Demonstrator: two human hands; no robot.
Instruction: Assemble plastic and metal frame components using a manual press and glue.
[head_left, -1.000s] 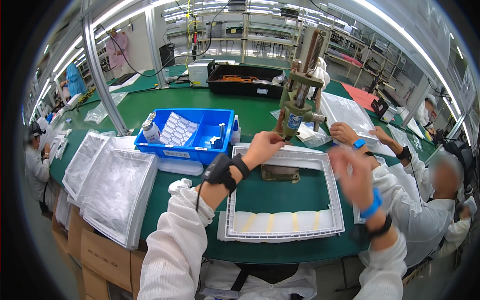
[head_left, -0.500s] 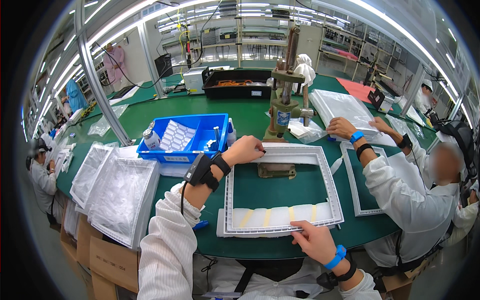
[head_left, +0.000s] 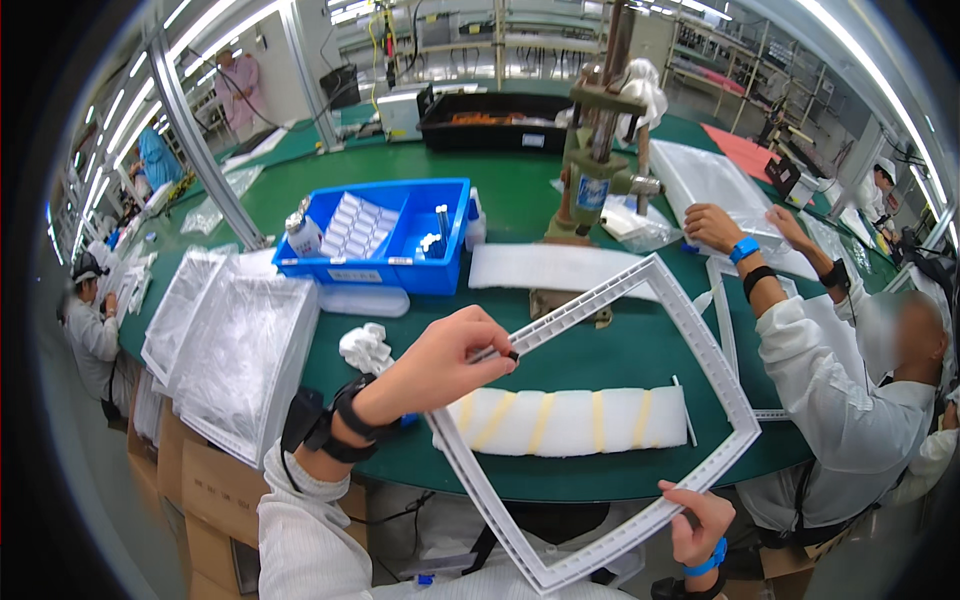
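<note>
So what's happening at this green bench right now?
A person in a white coat holds a large white rectangular frame up off the green table, left hand gripping its upper left edge, right hand its lower right edge. Beneath it lies a white foam strip with yellow bands. A blue bin sits behind, and a co-worker works alongside to the right.

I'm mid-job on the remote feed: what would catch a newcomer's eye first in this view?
First, the large white rectangular frame, lifted and tilted above the green table: the left hand grips its upper-left edge, the right hand its lower-right. Under it lies a white foam strip with yellow stripes. Behind the left hand stands a blue bin, with a green press to its right.
</note>
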